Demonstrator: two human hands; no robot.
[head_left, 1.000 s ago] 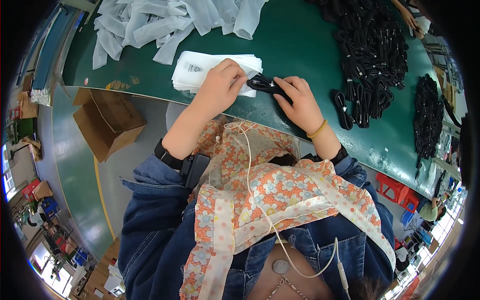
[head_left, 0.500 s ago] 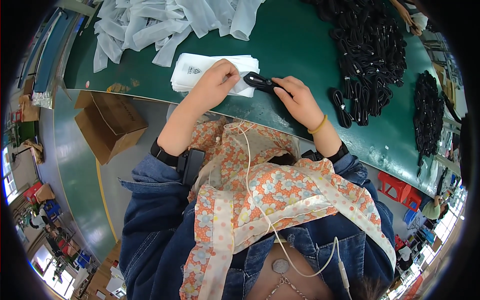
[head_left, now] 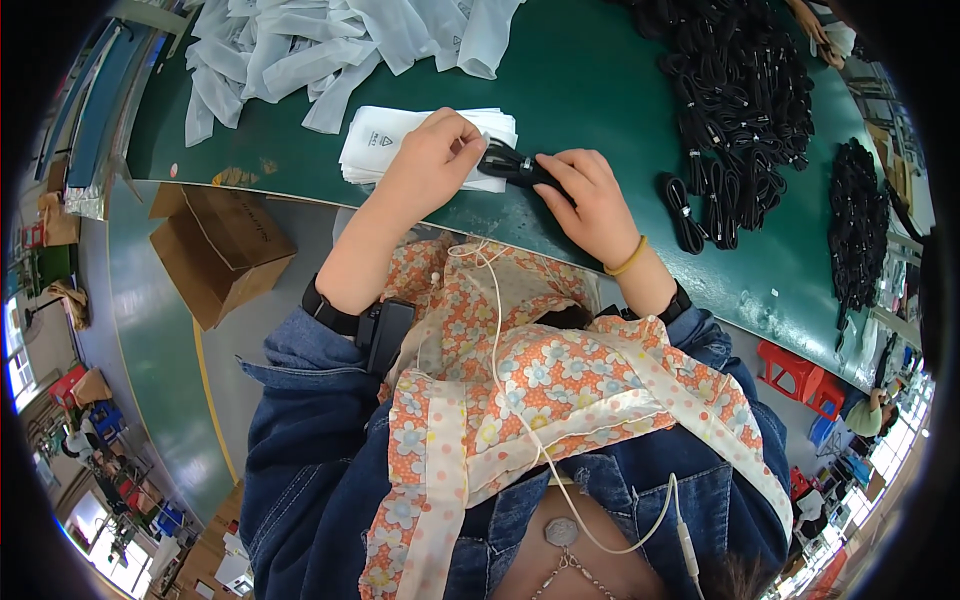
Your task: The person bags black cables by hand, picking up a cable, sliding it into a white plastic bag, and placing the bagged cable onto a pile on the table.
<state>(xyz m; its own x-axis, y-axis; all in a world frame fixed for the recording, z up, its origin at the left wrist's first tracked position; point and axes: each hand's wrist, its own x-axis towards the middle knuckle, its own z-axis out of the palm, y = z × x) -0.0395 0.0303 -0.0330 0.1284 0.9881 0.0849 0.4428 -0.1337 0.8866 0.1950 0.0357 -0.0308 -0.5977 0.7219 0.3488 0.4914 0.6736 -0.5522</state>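
Note:
A stack of flat, whitish plastic bags [head_left: 365, 150] lies near the front edge of the green table [head_left: 590, 90]. Over its right part, my left hand [head_left: 436, 155] is closed, pinching the edge of the top bag between thumb and fingers. From the right, my right hand [head_left: 585, 195] grips a coiled black cable [head_left: 512, 163], whose left end reaches the bag's mouth beside my left fingertips. The bag's opening is partly hidden by my left hand. I cannot tell how far the cable is inside.
At the far left lie filled whitish bags [head_left: 300, 60] in a heap. Many coiled black cables [head_left: 735, 120] are piled on the right, with another row of black cables [head_left: 857, 230] farther right. An open cardboard box [head_left: 225, 250] stands below the table's left edge. Another person's hand [head_left: 825, 45] shows at the far right.
My right hand has moved slightly left, carrying the coiled cable toward the bag's mouth. My left hand keeps its pinch, shifted very slightly.

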